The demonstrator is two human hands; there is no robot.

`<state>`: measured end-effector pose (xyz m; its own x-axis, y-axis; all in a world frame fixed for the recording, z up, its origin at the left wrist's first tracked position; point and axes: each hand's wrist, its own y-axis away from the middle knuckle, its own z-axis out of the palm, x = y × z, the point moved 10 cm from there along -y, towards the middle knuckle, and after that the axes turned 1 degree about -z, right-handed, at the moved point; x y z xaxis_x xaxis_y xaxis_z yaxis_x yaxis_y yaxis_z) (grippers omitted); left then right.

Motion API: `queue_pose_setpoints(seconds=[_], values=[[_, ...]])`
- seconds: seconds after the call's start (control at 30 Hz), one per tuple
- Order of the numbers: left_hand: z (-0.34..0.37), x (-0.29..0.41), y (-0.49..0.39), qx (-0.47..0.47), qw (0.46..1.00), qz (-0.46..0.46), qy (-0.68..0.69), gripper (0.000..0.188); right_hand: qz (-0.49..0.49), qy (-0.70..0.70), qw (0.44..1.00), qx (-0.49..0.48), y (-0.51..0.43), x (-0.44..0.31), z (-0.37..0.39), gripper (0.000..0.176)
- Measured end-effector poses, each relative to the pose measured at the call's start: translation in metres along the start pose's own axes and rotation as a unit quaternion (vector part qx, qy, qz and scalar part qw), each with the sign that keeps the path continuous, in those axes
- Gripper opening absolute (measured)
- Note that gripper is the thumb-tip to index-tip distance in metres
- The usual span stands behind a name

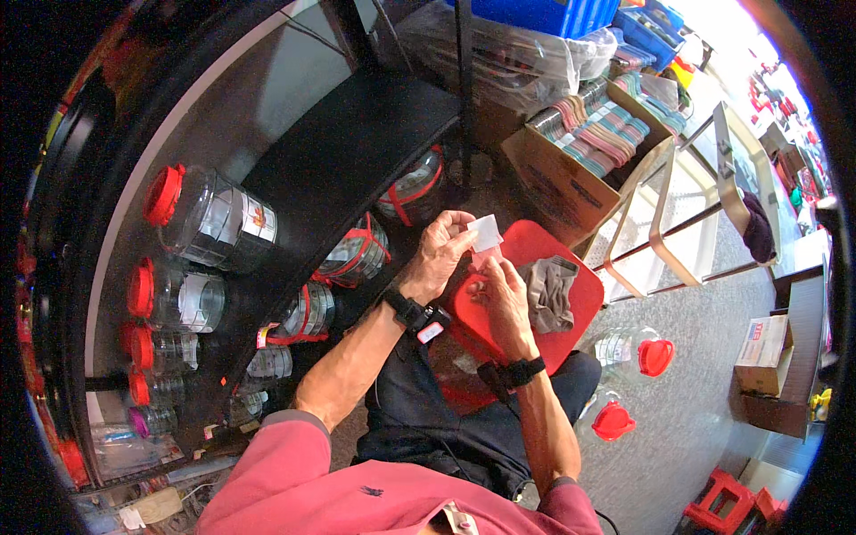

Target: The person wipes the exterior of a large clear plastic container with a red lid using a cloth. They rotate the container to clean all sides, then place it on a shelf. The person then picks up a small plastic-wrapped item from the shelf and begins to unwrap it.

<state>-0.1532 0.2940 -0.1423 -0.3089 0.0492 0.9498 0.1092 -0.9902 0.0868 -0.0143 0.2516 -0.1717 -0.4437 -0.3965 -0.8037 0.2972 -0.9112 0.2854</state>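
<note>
Between thumb and fingers my left hand (443, 251) holds a small white piece of paper or label (484, 232). My right hand (505, 294) pinches a small pinkish piece (486, 257) just below it; whether the two pieces are joined I cannot tell. Both hands are over a red plastic stool (584, 287). A crumpled grey-brown cloth (554, 294) lies on the stool, right of my right hand. Small objects partly hidden by that hand sit near the stool's left side. Dark bands with small devices are strapped around both wrists.
Clear jars with red lids (257, 217) line a black shelf (354, 127) at left. An open cardboard box (562, 180) of folded textiles stands ahead, beside a beige rack (662, 234). Two red-lidded jars (625, 351) are on the floor at right, with another carton (762, 351) farther off.
</note>
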Motion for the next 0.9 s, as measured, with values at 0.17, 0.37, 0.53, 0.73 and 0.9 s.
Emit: queue_pose_setpoints(seconds=[0.17, 0.37, 0.53, 0.73, 0.9], values=[[0.006, 0.002, 0.017, -0.026, 0.999, -0.001, -0.020, 0.029, -0.055, 0.037, 0.998, 0.013, 0.001, -0.006, -0.010, 0.024], [0.017, 0.003, 0.030, -0.067, 0.998, -0.014, -0.011, 0.031, -0.046, -0.025, 0.998, 0.018, 0.007, -0.007, -0.011, 0.026], [0.019, -0.001, 0.032, -0.090, 0.993, -0.005, -0.075, 0.030, -0.028, -0.082, 0.996, 0.007, 0.013, -0.011, -0.002, 0.025], [0.013, 0.005, 0.034, -0.037, 0.992, 0.043, -0.112, 0.031, 0.025, -0.097, 0.994, 0.029, 0.016, -0.004, -0.007, 0.020], [0.012, -0.012, 0.037, -0.075, 0.992, -0.039, -0.094, 0.024, -0.063, 0.023, 0.998, 0.011, 0.017, -0.012, -0.013, 0.018]])
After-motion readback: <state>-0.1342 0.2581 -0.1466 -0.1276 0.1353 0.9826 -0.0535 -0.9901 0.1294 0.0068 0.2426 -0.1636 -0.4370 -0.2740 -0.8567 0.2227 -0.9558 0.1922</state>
